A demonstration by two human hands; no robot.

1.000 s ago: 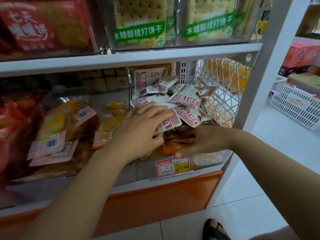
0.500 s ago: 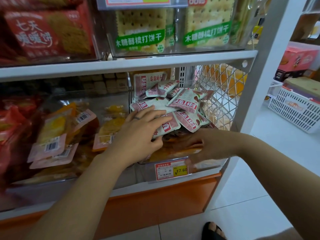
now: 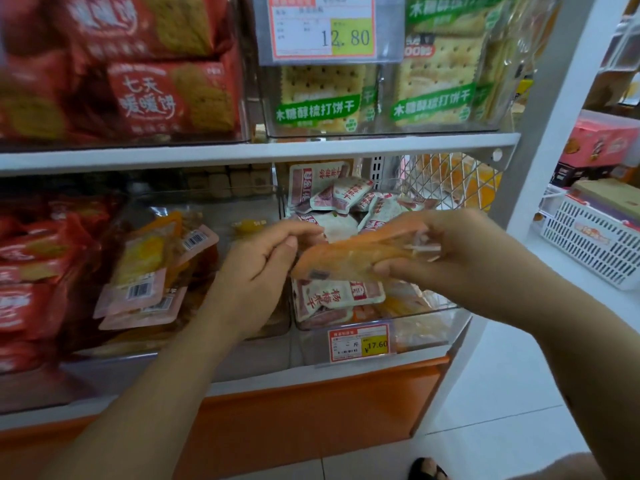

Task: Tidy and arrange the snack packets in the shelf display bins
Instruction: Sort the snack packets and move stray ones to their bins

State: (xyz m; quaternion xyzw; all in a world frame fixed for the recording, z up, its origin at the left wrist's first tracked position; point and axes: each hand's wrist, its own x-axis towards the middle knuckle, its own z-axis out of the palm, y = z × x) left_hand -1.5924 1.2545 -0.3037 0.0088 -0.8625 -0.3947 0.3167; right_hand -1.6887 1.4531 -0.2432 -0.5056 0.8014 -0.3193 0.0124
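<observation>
— At the right end of the lower shelf, which hand has the packet?

— The right hand point(image 3: 460, 258). Its thumb is under and its fingers are over the right end of an orange translucent plastic snack packet point(image 3: 346, 259), pinching it. The packet lies nearly flat, right end a little higher, and is blurred.

— And the left hand point(image 3: 256, 271)?

— It sits at the packet's left end, fingers curled, thumb tip and forefinger close together just above the packet's corner. Whether they grip the packet or only touch it cannot be told.

— Where is the packet relative to the bins?

— Between the two hands, held in the air on the near side of the clear plastic display bin point(image 3: 429, 323) at the shelf's right end. That bin is heaped with white-and-maroon snack sachets point(image 3: 341, 202); one sachet shows directly below the orange packet, against the bin's front wall. A red-and-yellow price tag marked 17.60 point(image 3: 358, 342) hangs on the bin's front.

— What else is in frame?

— To the left, a neighbouring clear bin point(image 3: 207, 355) holds yellow-and-pink barcoded packets point(image 3: 145, 271). On the shelf above stand green-banded cracker packs point(image 3: 322, 98), red biscuit packs point(image 3: 166, 95) and a price tag reading 12.80 point(image 3: 323, 29). A white wire mesh panel point(image 3: 446, 178) closes the shelf's right side, and a white slatted plastic basket point(image 3: 595, 247) sits at far right.
</observation>
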